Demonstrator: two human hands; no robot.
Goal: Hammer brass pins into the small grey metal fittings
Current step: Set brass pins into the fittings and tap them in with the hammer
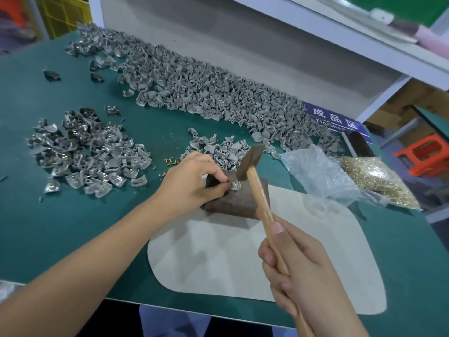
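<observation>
**Now: fitting pinched on the block, hammer poised above it**

Here your left arm reaches in from 8 o'clock, forearm low over the green bench. Your left hand is curled, thumb and fingertips pinched together on a small grey fitting that sits on top of the dark block at the centre. A brass pin shows in the fitting.

Your right arm comes up from 5 o'clock. Your right hand is wrapped tightly round the wooden handle of the hammer, thumb laid along the shaft. The dark head is tilted, just above and to 1 o'clock of the fitting; whether it touches, you cannot tell.

The block rests on the far edge of a pale mat. At 9 o'clock lies a heap of fittings with pins. A long bank of bare fittings runs from 11 to 2 o'clock, with a smaller cluster just behind your left hand. Loose pins lie beside it. At 3 o'clock sit a crumpled clear bag and a bag of brass pins.
</observation>
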